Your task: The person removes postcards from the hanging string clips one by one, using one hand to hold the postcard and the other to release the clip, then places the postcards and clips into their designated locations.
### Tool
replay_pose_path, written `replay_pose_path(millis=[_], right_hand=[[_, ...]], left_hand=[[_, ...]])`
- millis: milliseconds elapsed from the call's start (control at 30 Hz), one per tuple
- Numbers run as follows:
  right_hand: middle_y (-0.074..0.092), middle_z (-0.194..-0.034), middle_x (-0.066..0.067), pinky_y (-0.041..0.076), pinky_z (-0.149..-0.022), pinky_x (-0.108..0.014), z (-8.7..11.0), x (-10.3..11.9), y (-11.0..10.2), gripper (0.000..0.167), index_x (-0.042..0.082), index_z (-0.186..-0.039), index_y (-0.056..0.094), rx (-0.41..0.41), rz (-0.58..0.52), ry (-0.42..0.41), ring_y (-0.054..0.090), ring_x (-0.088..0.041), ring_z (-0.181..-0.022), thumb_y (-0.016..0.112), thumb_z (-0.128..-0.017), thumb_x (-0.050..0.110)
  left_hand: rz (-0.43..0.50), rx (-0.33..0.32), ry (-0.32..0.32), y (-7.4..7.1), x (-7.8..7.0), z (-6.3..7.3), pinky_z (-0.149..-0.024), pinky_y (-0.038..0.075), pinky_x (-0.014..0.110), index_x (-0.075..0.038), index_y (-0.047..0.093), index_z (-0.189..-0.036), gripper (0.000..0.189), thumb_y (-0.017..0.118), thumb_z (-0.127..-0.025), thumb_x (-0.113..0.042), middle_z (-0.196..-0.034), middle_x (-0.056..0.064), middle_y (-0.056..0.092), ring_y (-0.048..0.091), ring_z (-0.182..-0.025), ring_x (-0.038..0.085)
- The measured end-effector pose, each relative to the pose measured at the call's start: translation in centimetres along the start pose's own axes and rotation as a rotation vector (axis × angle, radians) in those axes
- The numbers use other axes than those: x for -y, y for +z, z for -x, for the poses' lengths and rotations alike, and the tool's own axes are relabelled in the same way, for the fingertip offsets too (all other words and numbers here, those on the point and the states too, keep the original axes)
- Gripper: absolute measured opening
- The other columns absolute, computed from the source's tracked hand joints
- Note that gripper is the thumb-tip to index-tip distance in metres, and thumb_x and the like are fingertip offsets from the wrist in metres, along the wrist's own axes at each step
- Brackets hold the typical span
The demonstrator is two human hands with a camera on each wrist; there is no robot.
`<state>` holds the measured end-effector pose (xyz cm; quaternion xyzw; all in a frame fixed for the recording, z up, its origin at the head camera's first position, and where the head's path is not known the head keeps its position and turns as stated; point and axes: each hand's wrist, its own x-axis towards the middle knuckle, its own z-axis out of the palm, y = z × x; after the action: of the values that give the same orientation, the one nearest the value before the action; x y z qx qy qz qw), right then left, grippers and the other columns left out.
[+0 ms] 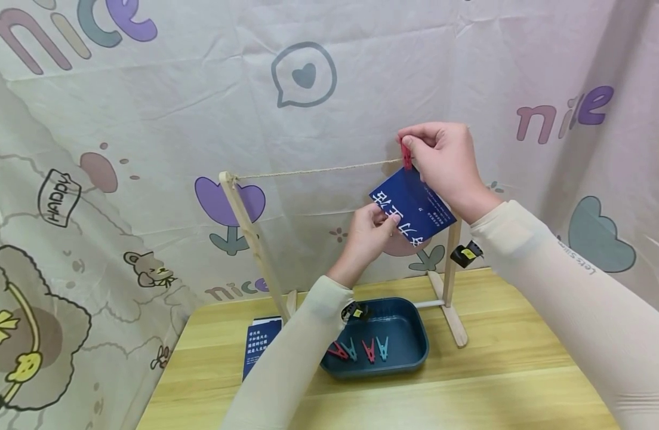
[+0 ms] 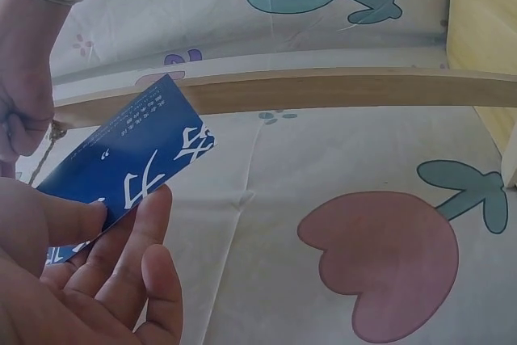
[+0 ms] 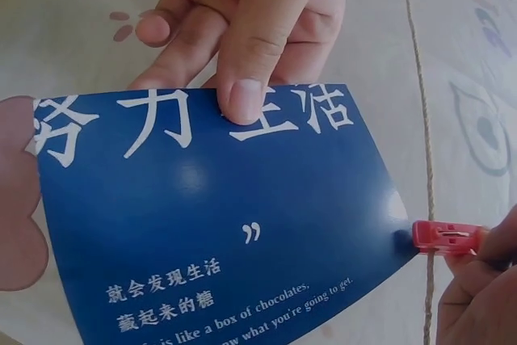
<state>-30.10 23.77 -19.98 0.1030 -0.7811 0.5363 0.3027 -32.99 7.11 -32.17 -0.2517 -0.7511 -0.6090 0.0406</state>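
A blue card with white writing hangs tilted beside the twine line. My left hand pinches the card's edge between thumb and fingers; the left wrist view shows the thumb on the card's printed face. Higher up, my right hand pinches the handle end of a red clothespin. In the right wrist view the clothespin lies across the twine, its tip right at one corner of the card.
Two wooden posts, left and right, carry the twine. Between them a dark blue basin holds several red and teal clothespins. More blue cards lie left of it on the wooden table. A printed curtain hangs behind.
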Motion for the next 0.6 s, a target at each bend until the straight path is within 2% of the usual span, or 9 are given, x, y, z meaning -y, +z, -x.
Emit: replay_pose_path(millis=[133, 267, 367, 433, 533, 600], right_hand=[[0.08, -0.09, 0.005, 0.041, -0.048, -0.018, -0.2, 0.2, 0.3, 0.022, 0.006, -0.12, 0.083, -0.05, -0.035, -0.06, 0.068, -0.015, -0.068, 0.067, -0.108, 0.017], [0.08, -0.092, 0.004, 0.039, -0.048, -0.02, 0.0, 0.4, 0.4, 0.021, 0.007, -0.119, 0.084, -0.091, -0.044, -0.114, 0.061, -0.014, -0.059, 0.068, -0.108, 0.016], [0.08, -0.092, 0.003, 0.038, -0.043, -0.021, 0.2, 0.6, 0.5, 0.021, 0.009, -0.119, 0.084, -0.111, -0.04, -0.138, 0.049, -0.015, -0.048, 0.068, -0.108, 0.017], [0.08, -0.092, 0.003, 0.041, -0.044, -0.022, 0.3, 0.7, 0.5, 0.021, 0.01, -0.119, 0.084, -0.12, -0.039, -0.151, 0.049, -0.015, -0.047, 0.067, -0.109, 0.016], [0.08, -0.091, 0.0, 0.042, -0.044, -0.021, 0.6, 0.9, 0.5, 0.021, 0.01, -0.118, 0.084, -0.122, -0.043, -0.161, 0.052, -0.016, -0.05, 0.067, -0.109, 0.016], [0.079, -0.09, -0.006, 0.042, -0.044, -0.022, 0.8, 1.0, 0.5, 0.02, 0.009, -0.117, 0.084, -0.115, -0.051, -0.168, 0.053, -0.016, -0.051, 0.066, -0.109, 0.014]], left_hand=[[0.024, -0.005, -0.021, -0.1, -0.1, 0.1, -0.075, 0.063, 0.026, 0.001, 0.074, -0.12, 0.018, 0.07, -0.106, -0.008, -0.102, 0.015, 0.083, 0.079, -0.09, 0.032], [0.047, -0.003, -0.039, -0.4, -0.1, 0.4, -0.08, 0.065, 0.031, 0.001, 0.074, -0.124, 0.02, 0.069, -0.106, -0.007, -0.106, 0.015, 0.083, 0.078, -0.1, 0.044], [0.046, 0.002, -0.045, -0.7, 0.0, 0.7, -0.085, 0.066, 0.039, 0.001, 0.074, -0.125, 0.021, 0.069, -0.106, -0.007, -0.108, 0.015, 0.083, 0.078, -0.102, 0.044], [0.041, 0.003, -0.041, -0.8, 0.1, 0.8, -0.086, 0.066, 0.042, 0.001, 0.074, -0.124, 0.021, 0.069, -0.106, -0.008, -0.108, 0.016, 0.083, 0.078, -0.103, 0.044], [0.018, -0.002, -0.04, -1.1, 0.3, 1.0, -0.083, 0.064, 0.037, -0.001, 0.075, -0.124, 0.021, 0.069, -0.106, -0.009, -0.108, 0.014, 0.083, 0.078, -0.103, 0.042], [-0.003, -0.008, -0.04, -1.3, 0.5, 1.1, -0.079, 0.06, 0.03, -0.003, 0.075, -0.124, 0.02, 0.07, -0.106, -0.011, -0.107, 0.012, 0.084, 0.078, -0.104, 0.041]])
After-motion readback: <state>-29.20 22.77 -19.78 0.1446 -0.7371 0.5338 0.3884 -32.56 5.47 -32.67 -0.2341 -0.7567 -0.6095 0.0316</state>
